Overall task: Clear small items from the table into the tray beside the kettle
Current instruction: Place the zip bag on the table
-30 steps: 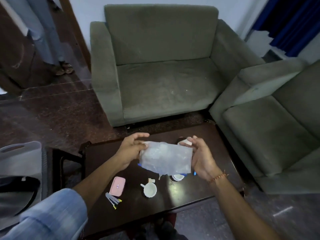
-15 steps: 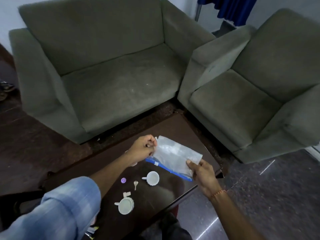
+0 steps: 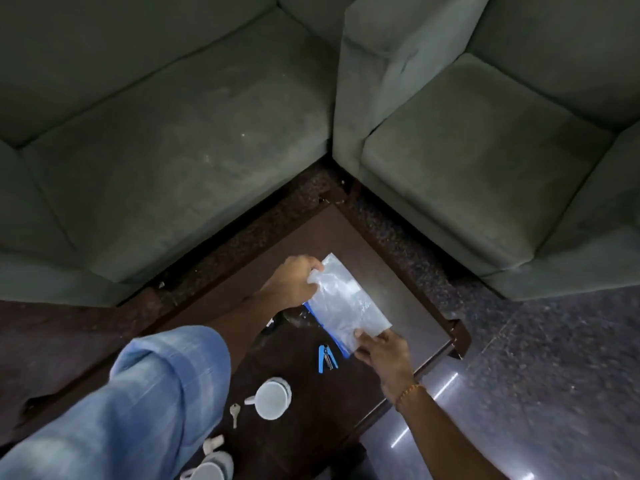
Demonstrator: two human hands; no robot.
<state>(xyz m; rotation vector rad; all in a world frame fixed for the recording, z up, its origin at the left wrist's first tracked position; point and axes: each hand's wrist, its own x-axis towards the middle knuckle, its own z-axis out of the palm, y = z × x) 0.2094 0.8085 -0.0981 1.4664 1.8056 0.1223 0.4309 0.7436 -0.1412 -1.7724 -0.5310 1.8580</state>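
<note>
Both our hands hold the clear, crinkled plastic zip bag (image 3: 341, 299) with its blue seal strip, low over the dark brown wooden coffee table (image 3: 408, 299). Our left hand (image 3: 292, 284) pinches the bag's upper corner at about ten o'clock from the bag's middle, fingers curled onto the plastic; our right hand (image 3: 382, 351) grips the lower corner at about five o'clock, thumb on top of the film.

From the head view, a small blue-handled tool (image 3: 326, 358) lies on the table just below the bag, at six o'clock from it. A white ceramic mug (image 3: 272, 398) stands farther toward us, near seven o'clock, with a small silver key (image 3: 235, 413) just beside its handle. Another white cup (image 3: 211, 467) sits at the bottom edge, partly hidden by our blue sleeve (image 3: 138, 407). Two grey-green fabric sofas (image 3: 180, 140) meet at twelve o'clock beyond the table.
</note>
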